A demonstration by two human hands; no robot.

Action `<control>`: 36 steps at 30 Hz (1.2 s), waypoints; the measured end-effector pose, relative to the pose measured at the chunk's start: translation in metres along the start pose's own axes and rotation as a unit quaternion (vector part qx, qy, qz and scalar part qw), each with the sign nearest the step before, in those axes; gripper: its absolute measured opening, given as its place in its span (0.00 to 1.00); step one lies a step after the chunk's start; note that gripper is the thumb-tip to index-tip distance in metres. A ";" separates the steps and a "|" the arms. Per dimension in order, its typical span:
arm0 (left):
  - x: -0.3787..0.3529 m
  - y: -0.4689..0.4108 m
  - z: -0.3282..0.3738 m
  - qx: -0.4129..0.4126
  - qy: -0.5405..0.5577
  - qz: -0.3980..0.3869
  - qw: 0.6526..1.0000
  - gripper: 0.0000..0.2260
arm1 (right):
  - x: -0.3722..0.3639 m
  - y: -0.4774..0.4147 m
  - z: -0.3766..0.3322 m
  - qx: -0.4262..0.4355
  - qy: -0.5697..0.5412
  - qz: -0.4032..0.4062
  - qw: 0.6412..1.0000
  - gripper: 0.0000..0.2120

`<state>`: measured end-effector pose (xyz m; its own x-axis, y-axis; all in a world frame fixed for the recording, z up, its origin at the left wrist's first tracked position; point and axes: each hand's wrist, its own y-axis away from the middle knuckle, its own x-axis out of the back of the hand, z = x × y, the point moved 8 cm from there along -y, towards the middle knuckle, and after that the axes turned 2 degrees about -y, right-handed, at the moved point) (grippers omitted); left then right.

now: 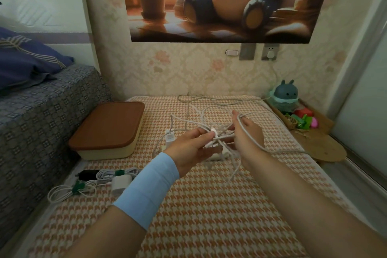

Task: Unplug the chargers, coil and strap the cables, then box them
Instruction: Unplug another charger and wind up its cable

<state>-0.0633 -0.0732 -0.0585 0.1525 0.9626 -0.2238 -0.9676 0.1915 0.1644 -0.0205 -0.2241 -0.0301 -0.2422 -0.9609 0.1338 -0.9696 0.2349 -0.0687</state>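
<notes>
1. Head view: left hand (pixel 192 146) pinches a white plug end, and right hand (pixel 248 134) is curled round the same loose cable (pixel 289 151), looped over its back.
2. Strapped coils (pixel 83 189) lie left of the left wrist, which looks done.
3. The box (pixel 106 130) is still lidded, and a wall charger (pixel 270 54) beyond the right hand seems plugged in.

Tangled white cables (pixel 250 138) at centre, two green-strapped coils (pixel 83 187) lower left, brown-lidded box (pixel 109 128) closed behind them

Woven cloth mat (pixel 209 205), smooth white cables (pixel 247 132), matt box lid (pixel 109 123).
</notes>
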 end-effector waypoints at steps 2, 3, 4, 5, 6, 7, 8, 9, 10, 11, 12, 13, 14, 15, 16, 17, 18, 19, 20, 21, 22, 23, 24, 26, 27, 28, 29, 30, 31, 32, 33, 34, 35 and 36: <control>-0.001 -0.002 -0.002 0.005 -0.008 0.013 1.000 0.10 | 0.004 -0.002 -0.002 0.018 -0.027 0.032 0.999 0.27; -0.002 -0.001 -0.002 0.004 -0.002 0.020 1.000 0.10 | 0.006 -0.002 -0.003 0.034 -0.027 0.043 0.998 0.26; -0.001 -0.001 0.000 0.000 -0.002 0.033 0.999 0.10 | 0.008 -0.003 -0.005 0.049 -0.026 0.054 0.997 0.25; 0.000 0.000 0.003 -0.009 -0.022 0.055 0.998 0.10 | 0.010 -0.003 -0.007 0.058 -0.027 0.062 0.996 0.24; 0.003 0.001 0.006 -0.021 -0.058 0.082 0.995 0.10 | 0.012 -0.003 -0.008 0.061 -0.034 0.069 0.995 0.24; 0.006 0.003 0.011 -0.033 -0.105 0.110 0.988 0.11 | 0.014 -0.003 -0.009 0.063 -0.043 0.076 0.994 0.24; 0.009 0.004 0.015 -0.048 -0.159 0.137 0.977 0.12 | 0.017 -0.003 -0.010 0.067 -0.052 0.084 0.993 0.24; 0.012 0.006 0.021 -0.065 -0.221 0.162 0.959 0.13 | 0.020 -0.004 -0.010 0.070 -0.053 0.093 0.992 0.24; 0.016 0.008 0.027 -0.088 -0.290 0.184 0.935 0.14 | 0.023 -0.005 -0.010 0.075 -0.054 0.104 0.990 0.24; 0.018 0.010 0.033 -0.109 -0.359 0.197 0.906 0.15 | 0.027 -0.006 -0.010 0.077 -0.058 0.115 0.989 0.25; 0.019 0.011 0.037 -0.121 -0.414 0.200 0.880 0.16 | 0.032 -0.007 -0.010 0.079 -0.063 0.127 0.987 0.24; 0.021 0.011 0.039 -0.127 -0.455 0.192 0.861 0.16 | 0.038 -0.009 -0.011 0.083 -0.066 0.141 0.984 0.24; 0.023 0.011 0.040 -0.128 -0.484 0.175 0.848 0.17 | 0.043 -0.010 -0.013 0.092 -0.067 0.153 0.982 0.24; 0.023 0.010 0.040 -0.129 -0.504 0.155 0.840 0.18 | 0.048 -0.010 -0.016 0.096 -0.060 0.164 0.980 0.24; 0.025 0.009 0.040 -0.132 -0.520 0.142 0.832 0.19 | 0.052 -0.010 -0.018 0.096 -0.050 0.175 0.979 0.23; 0.027 0.010 0.042 -0.136 -0.538 0.137 0.820 0.20 | 0.055 -0.010 -0.018 0.091 -0.047 0.183 0.978 0.21; 0.029 0.010 0.044 -0.137 -0.559 0.135 0.807 0.20 | 0.057 -0.009 -0.018 0.082 -0.053 0.190 0.977 0.18; 0.031 0.011 0.046 -0.128 -0.582 0.128 0.793 0.20 | 0.058 -0.008 -0.016 0.070 -0.067 0.193 0.976 0.16; 0.033 0.011 0.045 -0.109 -0.605 0.114 0.780 0.19 | 0.059 -0.008 -0.014 0.063 -0.083 0.196 0.975 0.15; 0.034 0.011 0.043 -0.085 -0.632 0.098 0.764 0.18 | 0.058 -0.008 -0.014 0.060 -0.093 0.194 0.975 0.17; 0.032 0.012 0.042 -0.073 -0.667 0.090 0.736 0.15 | 0.056 -0.009 -0.015 0.066 -0.093 0.183 0.976 0.18; 0.029 0.014 0.046 -0.094 -0.697 0.101 0.704 0.12 | 0.052 -0.010 -0.018 0.077 -0.086 0.164 0.980 0.18; 0.020 0.019 0.055 -0.158 -0.709 0.127 0.675 0.09 | 0.048 -0.013 -0.020 0.092 -0.075 0.139 0.983 0.17; -0.004 0.038 0.074 -0.332 -0.645 0.168 0.667 0.09 | 0.037 -0.016 -0.025 0.126 -0.048 0.081 0.987 0.16; -0.011 0.042 0.078 -0.365 -0.594 0.163 0.698 0.14 | 0.032 -0.016 -0.027 0.135 -0.041 0.050 0.989 0.15; -0.012 0.040 0.077 -0.348 -0.557 0.140 0.741 0.18 | 0.027 -0.014 -0.029 0.143 -0.041 0.023 0.989 0.14; -0.012 0.033 0.069 -0.297 -0.546 0.110 0.776 0.21 | 0.024 -0.013 -0.030 0.146 -0.042 0.006 0.988 0.13; -0.010 0.026 0.057 -0.230 -0.567 0.083 0.787 0.22 | 0.023 -0.011 -0.032 0.151 -0.044 -0.001 0.988 0.13; -0.006 0.020 0.046 -0.171 -0.595 0.067 0.783 0.22 | 0.023 -0.009 -0.035 0.152 -0.044 0.000 0.987 0.13; 0.001 0.016 0.037 -0.124 -0.614 0.062 0.777 0.20 | 0.025 -0.008 -0.035 0.150 -0.041 0.007 0.988 0.14; 0.006 0.015 0.034 -0.093 -0.632 0.066 0.767 0.18 | 0.029 -0.007 -0.036 0.151 -0.037 0.017 0.988 0.14; 0.010 0.016 0.035 -0.078 -0.650 0.079 0.752 0.18 | 0.033 -0.007 -0.035 0.148 -0.036 0.029 0.988 0.14; 0.013 0.017 0.040 -0.077 -0.672 0.101 0.730 0.18 | 0.038 -0.009 -0.032 0.139 -0.044 0.047 0.988 0.14; 0.015 0.018 0.046 -0.082 -0.700 0.126 0.698 0.18 | 0.045 -0.011 -0.028 0.124 -0.059 0.069 0.988 0.14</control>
<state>-0.0691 -0.0465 -0.0145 -0.0905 0.2286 0.9693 -0.9917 0.0688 -0.1088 -0.0212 -0.2655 0.0042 -0.3524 -0.9358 -0.0101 -0.8855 0.3369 -0.3199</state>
